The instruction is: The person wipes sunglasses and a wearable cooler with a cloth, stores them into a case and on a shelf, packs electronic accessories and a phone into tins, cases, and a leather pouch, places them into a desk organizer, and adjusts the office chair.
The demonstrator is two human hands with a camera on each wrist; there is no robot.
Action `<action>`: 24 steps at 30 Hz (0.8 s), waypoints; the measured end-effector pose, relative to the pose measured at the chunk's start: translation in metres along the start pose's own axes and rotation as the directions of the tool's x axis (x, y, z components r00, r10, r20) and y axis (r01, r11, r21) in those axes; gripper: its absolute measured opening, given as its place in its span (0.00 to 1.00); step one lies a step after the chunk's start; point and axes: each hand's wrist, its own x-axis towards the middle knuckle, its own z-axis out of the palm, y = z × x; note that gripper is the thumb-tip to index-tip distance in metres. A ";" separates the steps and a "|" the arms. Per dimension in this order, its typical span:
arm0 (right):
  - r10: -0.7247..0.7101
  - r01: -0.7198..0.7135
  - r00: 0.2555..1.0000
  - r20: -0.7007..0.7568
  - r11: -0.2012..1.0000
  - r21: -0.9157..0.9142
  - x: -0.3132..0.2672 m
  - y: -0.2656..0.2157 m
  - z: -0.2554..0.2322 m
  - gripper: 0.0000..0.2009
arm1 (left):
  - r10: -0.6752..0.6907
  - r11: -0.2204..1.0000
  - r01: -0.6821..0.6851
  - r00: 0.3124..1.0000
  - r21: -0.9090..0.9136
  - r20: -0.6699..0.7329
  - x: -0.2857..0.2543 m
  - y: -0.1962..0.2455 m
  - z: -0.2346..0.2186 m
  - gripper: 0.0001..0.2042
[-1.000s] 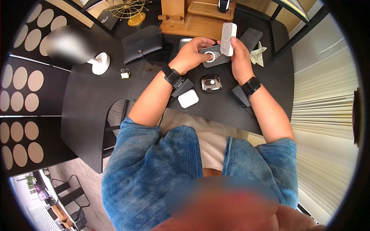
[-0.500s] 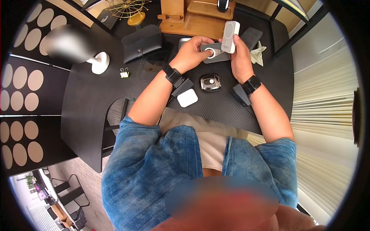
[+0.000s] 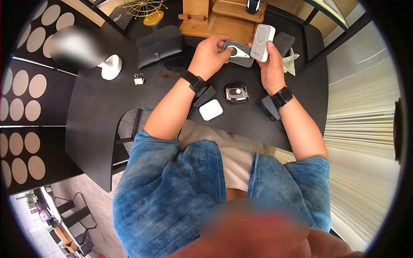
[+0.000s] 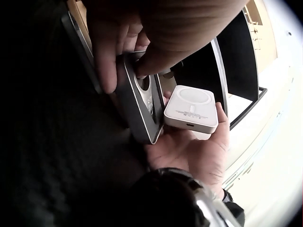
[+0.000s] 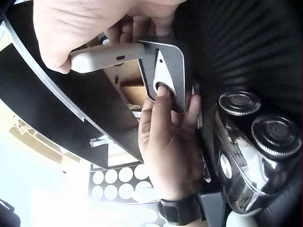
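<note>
My left hand (image 3: 208, 60) grips a flat dark grey case (image 3: 244, 63) with a silver rim, tilted over the desk. A pale teardrop-shaped piece (image 5: 162, 71) lies in it, and the left thumb presses at the ring in its wide end. Just to the right, my right hand (image 3: 273, 71) holds a white magnetic power bank (image 3: 261, 42) along its edges. Its ring-marked face shows in the left wrist view, with a port in the near end. Case and power bank overlap at their edges in the head view. Below both hands sits a dark, shiny electric shaver (image 5: 255, 156).
A white rounded case (image 3: 211, 110) lies by the left wrist. Around the desk are a binder clip (image 3: 138, 79), a black pouch (image 3: 159, 45), a white lamp base (image 3: 111, 68), a wooden stand (image 3: 219, 30), a dark block (image 3: 284, 43) and a pale cloth (image 3: 291, 62).
The power bank has shifted slightly right, so less of the grey case is covered. The grey case has turned, its right end dropping lower in the head view. Both hands keep their holds.
</note>
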 end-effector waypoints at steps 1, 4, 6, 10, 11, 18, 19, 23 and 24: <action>0.001 0.000 1.000 -0.011 0.999 0.033 0.000 0.001 0.000 0.23 | 0.000 1.000 0.000 1.000 -0.001 -0.002 0.000 -0.002 -0.001 0.18; 0.001 0.001 1.000 -0.019 0.997 0.074 0.000 0.000 0.001 0.23 | 0.092 0.987 -0.093 0.996 0.133 0.017 0.000 -0.004 -0.002 0.18; 0.000 0.002 1.000 -0.018 0.997 0.083 0.000 0.000 0.001 0.23 | 0.124 0.965 -0.127 0.992 0.231 0.029 -0.001 -0.001 -0.002 0.20; -0.025 0.024 0.999 0.040 0.999 0.035 -0.002 -0.002 0.001 0.24 | 0.202 0.920 -0.199 0.979 0.337 0.025 -0.003 0.008 -0.004 0.21; -0.034 0.034 0.998 0.061 0.999 0.011 -0.003 -0.005 0.003 0.24 | 0.211 0.897 -0.199 0.977 0.395 0.013 -0.005 0.013 -0.004 0.21; -0.020 0.028 0.999 -0.036 0.965 0.261 -0.001 -0.013 0.005 0.28 | 0.308 0.866 -0.262 0.950 0.426 -0.041 -0.004 0.012 -0.003 0.23; 0.005 -0.003 1.000 -0.009 0.970 0.242 0.000 -0.012 0.001 0.29 | 0.309 0.866 -0.263 0.950 0.424 -0.042 -0.004 0.010 -0.003 0.23; 0.114 -0.124 0.992 0.056 0.969 0.216 -0.001 -0.011 0.001 0.29 | 0.347 0.861 -0.312 0.938 0.401 -0.016 -0.004 0.011 -0.002 0.24; 0.114 -0.124 0.992 0.056 0.968 0.216 -0.002 -0.010 0.003 0.29 | 0.293 0.873 -0.275 0.956 0.403 0.017 -0.005 0.013 -0.002 0.24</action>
